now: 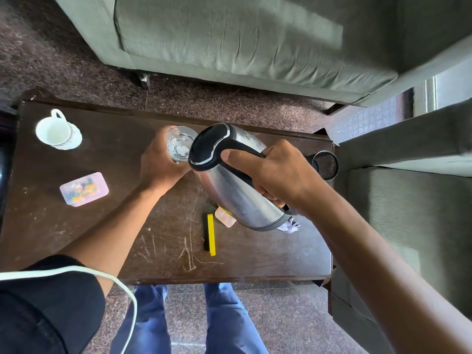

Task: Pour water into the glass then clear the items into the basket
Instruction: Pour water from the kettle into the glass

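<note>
A steel electric kettle (237,190) with a black lid and handle is tilted to the left over a clear glass (180,144). My right hand (275,172) grips the kettle's black handle. My left hand (159,164) is wrapped around the glass, which holds some water and stands on the dark wooden table (76,226). The kettle's spout is hidden behind its lid.
A white cup on a saucer (57,131) sits at the table's far left. A pink coaster (84,189), a yellow stick (211,235), a second coaster (224,217) partly under the kettle, and a black mesh cup (325,164) at the right edge also lie here. Green sofas surround the table.
</note>
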`<state>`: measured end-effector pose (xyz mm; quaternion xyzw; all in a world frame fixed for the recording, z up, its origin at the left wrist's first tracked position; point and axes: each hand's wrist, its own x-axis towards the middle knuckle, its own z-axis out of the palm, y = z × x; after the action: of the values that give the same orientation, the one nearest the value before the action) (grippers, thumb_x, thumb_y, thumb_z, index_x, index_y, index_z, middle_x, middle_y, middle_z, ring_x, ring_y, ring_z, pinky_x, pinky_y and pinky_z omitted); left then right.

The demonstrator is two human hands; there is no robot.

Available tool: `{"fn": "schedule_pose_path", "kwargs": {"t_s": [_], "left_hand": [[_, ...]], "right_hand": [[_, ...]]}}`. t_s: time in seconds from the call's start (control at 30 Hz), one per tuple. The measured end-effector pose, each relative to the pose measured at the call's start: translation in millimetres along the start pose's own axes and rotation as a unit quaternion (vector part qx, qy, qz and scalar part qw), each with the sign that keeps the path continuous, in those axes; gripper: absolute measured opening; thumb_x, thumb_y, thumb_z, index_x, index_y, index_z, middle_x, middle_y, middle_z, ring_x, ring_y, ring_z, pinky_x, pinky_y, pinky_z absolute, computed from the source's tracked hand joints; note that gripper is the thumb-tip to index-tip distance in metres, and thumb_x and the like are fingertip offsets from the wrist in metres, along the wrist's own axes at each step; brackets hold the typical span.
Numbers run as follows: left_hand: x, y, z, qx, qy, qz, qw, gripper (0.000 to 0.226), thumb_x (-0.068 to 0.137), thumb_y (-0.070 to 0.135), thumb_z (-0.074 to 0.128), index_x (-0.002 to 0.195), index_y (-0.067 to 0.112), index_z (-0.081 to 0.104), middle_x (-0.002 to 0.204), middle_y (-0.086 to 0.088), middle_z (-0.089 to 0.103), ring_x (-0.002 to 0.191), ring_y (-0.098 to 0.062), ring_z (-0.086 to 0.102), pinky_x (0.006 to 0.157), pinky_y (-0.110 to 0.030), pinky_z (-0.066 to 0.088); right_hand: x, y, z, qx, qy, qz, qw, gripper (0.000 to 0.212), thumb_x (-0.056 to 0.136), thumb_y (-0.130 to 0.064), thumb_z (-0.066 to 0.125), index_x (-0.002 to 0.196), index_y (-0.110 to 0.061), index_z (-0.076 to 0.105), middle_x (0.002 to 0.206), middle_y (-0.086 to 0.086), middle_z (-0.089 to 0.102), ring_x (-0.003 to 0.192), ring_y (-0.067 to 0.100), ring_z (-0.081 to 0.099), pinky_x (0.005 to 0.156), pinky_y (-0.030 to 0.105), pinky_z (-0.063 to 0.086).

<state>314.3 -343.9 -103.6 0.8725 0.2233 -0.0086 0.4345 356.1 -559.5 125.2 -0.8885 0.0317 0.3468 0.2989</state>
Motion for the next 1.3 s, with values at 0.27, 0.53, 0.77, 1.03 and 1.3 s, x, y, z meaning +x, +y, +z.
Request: {"fn": "schedule_pose_path", "kwargs": {"t_s": [0.27,0.53,0.77,1.03,1.3], "left_hand": [[-2,9,1,0.001,-0.010,0.002,1.000,0.090,0.064,0.068,0.070,0.145,0.034,0.051,0.139,0.007,0.071,0.129,-0.023,0.068,0.107,-0.039,0.051],[-4,20,0,-0.002,-0.022,-0.009,1.000,0.086,0.068,0.066,0.071,0.145,0.033,0.054,0.139,0.009,0.071,0.129,-0.021,0.068,0.107,-0.038,0.051],[-8,25,-2,0.001,-0.027,-0.012,1.000,0.094,0.063,0.071,0.066,0.146,0.029,0.054,0.142,0.006,0.070,0.131,-0.022,0.067,0.109,-0.039,0.051],[-8,24,-1,0.001,-0.031,-0.014,0.999,0.088,0.069,0.063,0.071,0.148,0.029,0.053,0.143,0.003,0.070,0.133,-0.024,0.066,0.109,-0.038,0.050],[-7,27,2,-0.008,-0.028,-0.021,0.999,0.097,0.063,0.074,0.062,0.149,0.029,0.052,0.143,0.001,0.069,0.134,-0.026,0.065,0.108,-0.038,0.047]], "right_hand": [[-3,3,1,-0.003,0.006,0.011,1.000,0.073,0.080,-0.073,0.069,0.045,-0.012,0.052,0.033,-0.004,0.049,0.028,0.007,0.039,0.052,0.031,0.042],[-4,3,1,-0.010,0.017,0.018,1.000,0.072,0.078,-0.074,0.069,0.047,-0.012,0.053,0.034,-0.004,0.048,0.032,0.012,0.042,0.054,0.033,0.045],[-4,2,3,-0.019,0.019,0.026,0.999,0.071,0.077,-0.074,0.069,0.054,-0.007,0.059,0.043,-0.002,0.051,0.045,0.021,0.050,0.056,0.036,0.048],[-5,-1,5,-0.029,0.020,0.035,0.999,0.068,0.077,-0.073,0.070,0.055,-0.009,0.059,0.052,0.002,0.058,0.053,0.025,0.056,0.061,0.036,0.051],[-6,0,4,-0.046,0.028,0.032,0.998,0.070,0.075,-0.075,0.068,0.053,-0.009,0.057,0.048,0.000,0.055,0.049,0.024,0.055,0.058,0.036,0.051]]}}
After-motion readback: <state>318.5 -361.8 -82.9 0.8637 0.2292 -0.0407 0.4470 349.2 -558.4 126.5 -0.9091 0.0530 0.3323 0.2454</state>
